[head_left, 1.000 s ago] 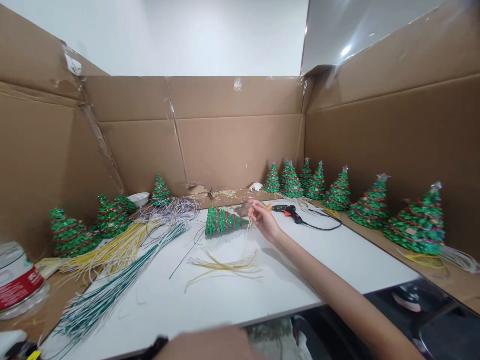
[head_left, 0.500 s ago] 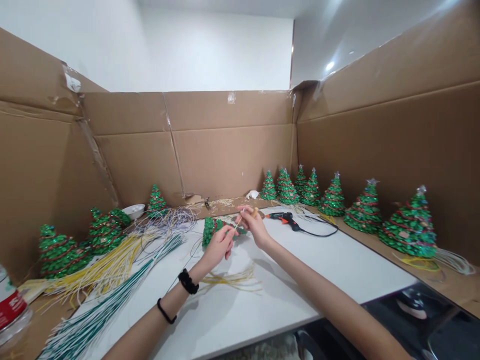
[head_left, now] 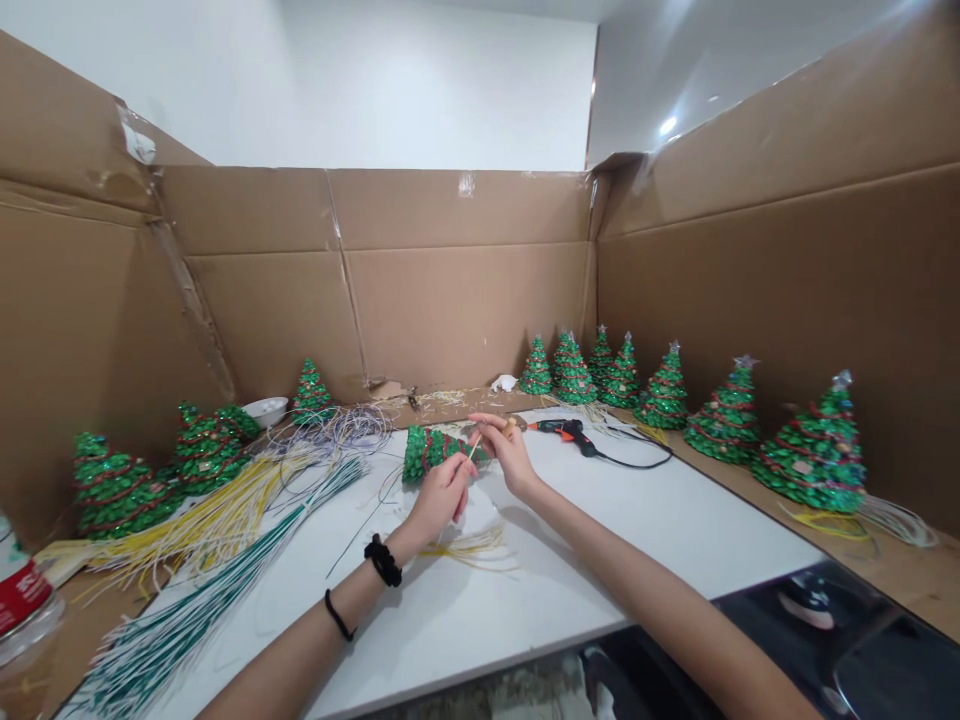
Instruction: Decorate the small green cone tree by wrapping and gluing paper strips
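Note:
My left hand (head_left: 441, 495) is closed, its fingertips pinching a thin pale strand (head_left: 475, 446) that slants up toward the other hand. Bent fingers of my right hand (head_left: 511, 458) close on the strand's upper end, where a small yellowish bit shows; its exact shape is too small to make out. Just behind the hands a green sequined Christmas tree (head_left: 424, 455) with red trim lies on its side on the white board (head_left: 600, 540), partly covered by my fingers. Several loose yellow and white strands (head_left: 472, 548) lie on the board below my hands.
An orange-and-black glue gun (head_left: 562, 430) lies right of my hands, its cord trailing right. Finished trees (head_left: 724, 410) line the right side. At left are bundles of green (head_left: 217, 590) and yellow strands (head_left: 217, 515), more trees (head_left: 120, 490), a white bowl (head_left: 266, 410) and a bottle (head_left: 22, 595). Cardboard walls (head_left: 465, 300) surround the table.
The view has tilted slightly. My right fingers have straightened a little over the strand, while both hands stay close together in about the same place.

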`<action>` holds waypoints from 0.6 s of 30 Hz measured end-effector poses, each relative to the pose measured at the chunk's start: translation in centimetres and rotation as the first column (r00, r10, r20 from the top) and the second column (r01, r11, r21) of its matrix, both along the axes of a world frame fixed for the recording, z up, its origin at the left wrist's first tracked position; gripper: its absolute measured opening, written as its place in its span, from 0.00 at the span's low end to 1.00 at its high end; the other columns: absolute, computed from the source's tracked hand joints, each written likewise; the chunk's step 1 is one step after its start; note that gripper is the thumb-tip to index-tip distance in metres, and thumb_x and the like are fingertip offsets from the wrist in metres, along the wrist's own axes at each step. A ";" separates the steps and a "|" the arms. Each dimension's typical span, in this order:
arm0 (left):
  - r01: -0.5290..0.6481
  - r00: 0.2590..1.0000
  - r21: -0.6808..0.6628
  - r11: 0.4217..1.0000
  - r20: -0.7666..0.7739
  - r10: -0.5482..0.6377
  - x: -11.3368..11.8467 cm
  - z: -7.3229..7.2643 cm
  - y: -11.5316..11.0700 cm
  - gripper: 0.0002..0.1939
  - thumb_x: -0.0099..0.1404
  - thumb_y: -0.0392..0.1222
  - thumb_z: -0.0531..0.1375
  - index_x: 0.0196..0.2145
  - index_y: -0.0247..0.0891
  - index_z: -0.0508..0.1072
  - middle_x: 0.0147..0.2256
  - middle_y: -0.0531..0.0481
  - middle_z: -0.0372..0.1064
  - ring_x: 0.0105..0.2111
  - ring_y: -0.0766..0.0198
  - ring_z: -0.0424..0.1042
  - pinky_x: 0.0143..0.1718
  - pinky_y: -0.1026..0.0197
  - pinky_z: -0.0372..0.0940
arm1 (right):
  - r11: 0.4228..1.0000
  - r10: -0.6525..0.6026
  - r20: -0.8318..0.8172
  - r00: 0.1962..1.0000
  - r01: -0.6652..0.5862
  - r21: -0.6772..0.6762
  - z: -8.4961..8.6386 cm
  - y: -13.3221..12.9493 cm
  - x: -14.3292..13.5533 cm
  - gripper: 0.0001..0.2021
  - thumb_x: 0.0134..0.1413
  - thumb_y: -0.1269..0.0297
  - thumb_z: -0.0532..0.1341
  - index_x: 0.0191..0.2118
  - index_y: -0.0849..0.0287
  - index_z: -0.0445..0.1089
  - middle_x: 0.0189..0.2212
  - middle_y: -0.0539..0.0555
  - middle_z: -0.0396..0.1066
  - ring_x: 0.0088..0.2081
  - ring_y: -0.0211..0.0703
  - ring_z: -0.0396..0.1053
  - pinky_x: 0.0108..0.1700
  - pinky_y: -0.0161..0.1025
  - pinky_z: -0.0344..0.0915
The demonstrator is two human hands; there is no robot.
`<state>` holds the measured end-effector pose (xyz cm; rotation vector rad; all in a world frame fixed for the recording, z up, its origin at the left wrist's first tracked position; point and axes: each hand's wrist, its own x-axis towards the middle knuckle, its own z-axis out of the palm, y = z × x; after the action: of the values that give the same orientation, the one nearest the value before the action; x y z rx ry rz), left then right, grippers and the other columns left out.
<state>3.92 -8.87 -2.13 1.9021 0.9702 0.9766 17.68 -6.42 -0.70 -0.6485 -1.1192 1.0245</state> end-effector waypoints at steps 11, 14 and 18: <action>-0.012 0.999 -0.048 0.999 0.050 0.015 -0.8 -1.2 1.0 0.15 0.64 0.52 0.47 0.34 0.38 0.64 0.13 0.61 0.58 0.11 0.71 0.56 0.15 0.69 0.51 | 0.992 -0.128 -0.019 0.992 0.127 -0.015 -2.0 -0.1 -0.5 0.13 0.44 0.54 0.62 0.35 0.56 0.71 0.14 0.44 0.58 0.16 0.33 0.46 0.20 0.34 0.41; -0.028 0.999 -0.058 0.998 0.032 0.030 -1.0 -1.3 1.1 0.14 0.64 0.51 0.48 0.33 0.38 0.64 0.12 0.61 0.57 0.11 0.71 0.54 0.14 0.69 0.50 | 0.986 -0.169 -0.018 0.985 0.169 0.004 -2.6 -0.1 -0.6 0.13 0.45 0.53 0.62 0.35 0.56 0.70 0.15 0.45 0.58 0.18 0.35 0.49 0.20 0.34 0.45; -0.040 0.999 -0.068 0.997 0.033 0.042 -0.9 -1.3 1.5 0.12 0.62 0.50 0.49 0.31 0.38 0.64 0.12 0.61 0.56 0.11 0.70 0.54 0.14 0.68 0.51 | 0.977 -0.211 -0.058 0.976 0.212 0.008 -2.8 0.5 0.2 0.15 0.48 0.52 0.60 0.39 0.54 0.67 0.19 0.47 0.60 0.23 0.39 0.56 0.25 0.35 0.53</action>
<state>3.04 -7.36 -3.43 1.8108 1.0133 0.9849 17.91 -5.88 -3.54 -0.7073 -0.9840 0.8471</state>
